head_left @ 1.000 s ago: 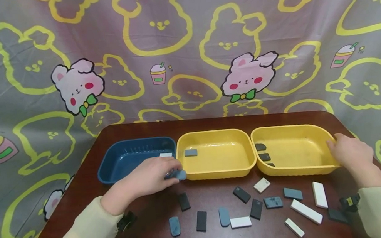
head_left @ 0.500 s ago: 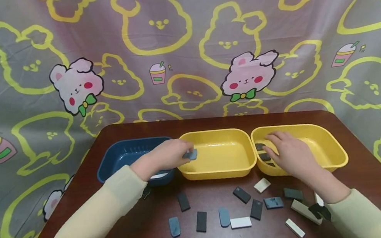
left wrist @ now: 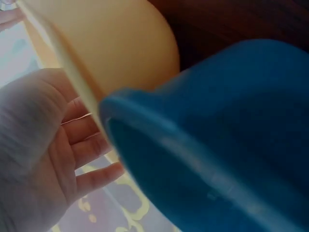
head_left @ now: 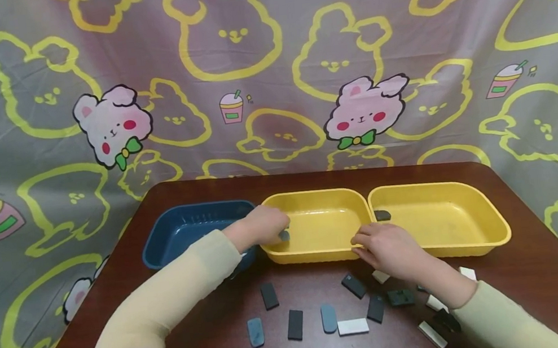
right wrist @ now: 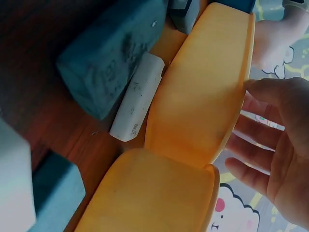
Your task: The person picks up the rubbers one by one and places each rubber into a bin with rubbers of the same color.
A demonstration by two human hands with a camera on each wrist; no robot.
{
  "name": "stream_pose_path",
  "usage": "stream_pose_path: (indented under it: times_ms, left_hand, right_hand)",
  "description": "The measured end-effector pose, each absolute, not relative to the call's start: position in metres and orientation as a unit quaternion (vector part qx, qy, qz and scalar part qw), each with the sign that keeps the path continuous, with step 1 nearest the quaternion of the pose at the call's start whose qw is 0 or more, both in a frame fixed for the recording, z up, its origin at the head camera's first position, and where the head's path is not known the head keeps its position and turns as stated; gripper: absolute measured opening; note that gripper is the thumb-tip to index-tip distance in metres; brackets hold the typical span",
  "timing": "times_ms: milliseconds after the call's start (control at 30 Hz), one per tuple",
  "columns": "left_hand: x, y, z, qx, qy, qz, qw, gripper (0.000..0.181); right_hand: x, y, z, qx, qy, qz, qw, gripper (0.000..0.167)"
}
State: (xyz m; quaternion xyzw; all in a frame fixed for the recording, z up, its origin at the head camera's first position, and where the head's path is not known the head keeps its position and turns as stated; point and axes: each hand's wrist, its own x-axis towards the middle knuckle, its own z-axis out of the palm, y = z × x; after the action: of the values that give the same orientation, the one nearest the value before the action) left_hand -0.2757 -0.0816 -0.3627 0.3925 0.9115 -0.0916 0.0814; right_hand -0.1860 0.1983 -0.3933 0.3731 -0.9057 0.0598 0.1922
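My left hand (head_left: 266,224) reaches over the left end of the middle yellow basin (head_left: 320,254). A small blue-grey eraser (head_left: 283,235) shows under its fingertips, mostly covered by the hand. In the left wrist view the fingertips disappear behind the basin's wall. My right hand (head_left: 391,247) is at the near right corner of that same basin. The right wrist view shows its thumb meeting the rim and its other fingers loosely extended past it. No eraser shows in that hand. A dark eraser (head_left: 382,215) lies in the right yellow basin (head_left: 450,249).
A blue basin (head_left: 200,206) stands at the left end of the row. Several dark, blue-grey and white erasers lie on the brown table in front, among them a black eraser (head_left: 295,325) and a white eraser (head_left: 353,326). A patterned cloth (head_left: 271,95) hangs behind.
My left hand has moved right from the blue basin's edge into the middle basin with an eraser. My right hand has left the right basin's far side and moved left to the middle basin's corner.
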Motion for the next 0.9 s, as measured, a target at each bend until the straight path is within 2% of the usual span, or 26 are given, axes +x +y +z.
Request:
stream_pose_path:
  times_ms: [100,400,900]
  left_hand:
    - [-0.28,-0.078,-0.367,0.385,0.912,-0.109,0.089,0.014]
    - [-0.284,-0.077,-0.378,0.371,0.914,-0.129,0.097,0.014]
    - [-0.283,-0.076,-0.38,0.364,0.917,-0.137,0.091,0.015]
  right_hand:
    - [-0.185,0.197,-0.394,0.377,-0.906,0.063,0.181,0.009]
    - [-0.187,0.196,-0.397,0.381,-0.907,0.065,0.17,0.019]
    - [-0.183,0.194,-0.393,0.367,-0.915,0.074,0.15,0.017]
